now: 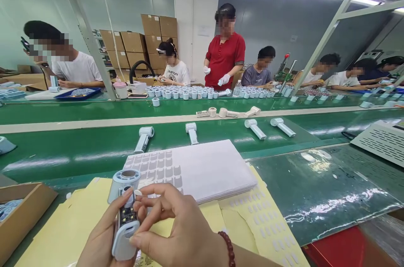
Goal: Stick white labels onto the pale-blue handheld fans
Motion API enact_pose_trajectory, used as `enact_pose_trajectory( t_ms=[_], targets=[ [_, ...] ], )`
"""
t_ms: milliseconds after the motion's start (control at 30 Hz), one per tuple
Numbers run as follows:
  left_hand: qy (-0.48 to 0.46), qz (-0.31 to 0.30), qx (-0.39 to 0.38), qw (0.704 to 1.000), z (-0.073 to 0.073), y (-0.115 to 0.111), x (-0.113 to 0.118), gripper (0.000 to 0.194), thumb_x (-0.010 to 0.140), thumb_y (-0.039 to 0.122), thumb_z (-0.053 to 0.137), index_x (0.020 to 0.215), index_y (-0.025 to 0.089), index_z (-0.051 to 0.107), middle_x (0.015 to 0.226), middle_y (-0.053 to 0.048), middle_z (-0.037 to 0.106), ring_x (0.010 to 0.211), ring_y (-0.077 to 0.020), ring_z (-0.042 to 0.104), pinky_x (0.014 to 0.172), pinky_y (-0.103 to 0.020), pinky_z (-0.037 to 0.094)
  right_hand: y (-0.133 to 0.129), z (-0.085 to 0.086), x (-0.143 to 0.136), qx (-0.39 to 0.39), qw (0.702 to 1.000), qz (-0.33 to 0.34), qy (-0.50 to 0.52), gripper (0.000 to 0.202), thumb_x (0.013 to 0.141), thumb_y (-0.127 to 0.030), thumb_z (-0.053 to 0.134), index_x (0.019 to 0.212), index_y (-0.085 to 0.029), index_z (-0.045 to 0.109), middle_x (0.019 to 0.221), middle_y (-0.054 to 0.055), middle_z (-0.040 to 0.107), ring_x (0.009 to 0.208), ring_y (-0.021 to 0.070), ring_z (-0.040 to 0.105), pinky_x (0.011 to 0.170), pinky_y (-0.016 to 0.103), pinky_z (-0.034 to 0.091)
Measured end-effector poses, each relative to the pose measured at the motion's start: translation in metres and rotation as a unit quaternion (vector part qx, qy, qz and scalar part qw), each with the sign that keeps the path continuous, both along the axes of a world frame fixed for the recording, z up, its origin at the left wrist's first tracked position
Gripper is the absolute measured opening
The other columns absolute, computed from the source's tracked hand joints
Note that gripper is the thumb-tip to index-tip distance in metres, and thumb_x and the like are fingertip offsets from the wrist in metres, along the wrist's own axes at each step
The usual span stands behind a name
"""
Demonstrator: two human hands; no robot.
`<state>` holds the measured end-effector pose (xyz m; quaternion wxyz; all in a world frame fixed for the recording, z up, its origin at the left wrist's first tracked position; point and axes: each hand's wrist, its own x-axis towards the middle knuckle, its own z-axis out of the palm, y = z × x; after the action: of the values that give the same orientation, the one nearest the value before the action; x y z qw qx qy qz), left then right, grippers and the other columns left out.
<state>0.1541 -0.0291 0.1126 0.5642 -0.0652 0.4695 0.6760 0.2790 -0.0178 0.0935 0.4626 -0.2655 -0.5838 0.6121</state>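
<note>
My left hand (pixel 102 231) is wrapped around a light-blue handheld fan body (pixel 124 244), its round head pointing away from me. A dark circuit board (pixel 128 212) shows in the open side of its handle. At the fingertips of my right hand (pixel 176 220) is a small white sticker (pixel 138 192), beside the upper end of the board. My right thumb touches the lower end of the handle. Just beyond my hands lies a white sticker sheet (pixel 217 170), with rows of grey pad shapes on its left part.
Yellow backing paper (pixel 265 216) lies under the sheet. At left stands a cardboard box (pixel 28 212) with blue parts. Several fan bodies (pixel 255 128) lie on the green conveyor belt (pixel 94 145). Across it, co-workers sit, and a person in red (pixel 225 56) stands behind many small cups.
</note>
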Motion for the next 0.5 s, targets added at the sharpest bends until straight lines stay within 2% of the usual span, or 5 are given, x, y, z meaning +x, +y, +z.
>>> enact_pose_trajectory(
  t_ms=[133, 300, 500],
  targets=[
    [0.001, 0.007, 0.009, 1.000, 0.0017, 0.0027, 0.0022, 0.015, 0.092, 0.009, 0.056, 0.079, 0.012, 0.063, 0.072, -0.003, 0.058, 0.054, -0.0098, 0.060, 0.050, -0.018, 0.056, 0.0001, 0.0030, -0.0014, -0.013, 1.000, 0.003, -0.008, 0.066, 0.063, -0.033, 0.094, 0.122, -0.020, 0.066, 0.072, -0.001, 0.071, 0.107, 0.0269, 0.072, 0.104, 0.040, 0.055],
    [0.009, 0.002, 0.023, 1.000, 0.0012, 0.0020, 0.0026, 0.013, 0.091, 0.006, 0.057, 0.086, 0.012, 0.068, 0.079, -0.006, 0.063, 0.060, -0.0116, 0.064, 0.052, -0.018, 0.056, 0.0005, 0.0025, -0.0032, -0.028, 1.000, 0.005, -0.013, 0.067, 0.062, -0.029, 0.094, 0.123, -0.022, 0.067, 0.075, -0.001, 0.072, 0.102, 0.0262, 0.073, 0.103, 0.042, 0.056],
    [0.009, 0.001, 0.012, 1.000, 0.0029, 0.0007, 0.0030, 0.013, 0.089, 0.007, 0.057, 0.083, 0.014, 0.066, 0.075, -0.005, 0.062, 0.057, -0.0129, 0.062, 0.048, -0.019, 0.056, 0.0017, 0.0053, -0.0041, -0.038, 0.999, 0.005, -0.022, 0.064, 0.062, -0.031, 0.094, 0.119, -0.022, 0.067, 0.076, -0.002, 0.071, 0.102, 0.0261, 0.073, 0.102, 0.043, 0.056]
  ],
)
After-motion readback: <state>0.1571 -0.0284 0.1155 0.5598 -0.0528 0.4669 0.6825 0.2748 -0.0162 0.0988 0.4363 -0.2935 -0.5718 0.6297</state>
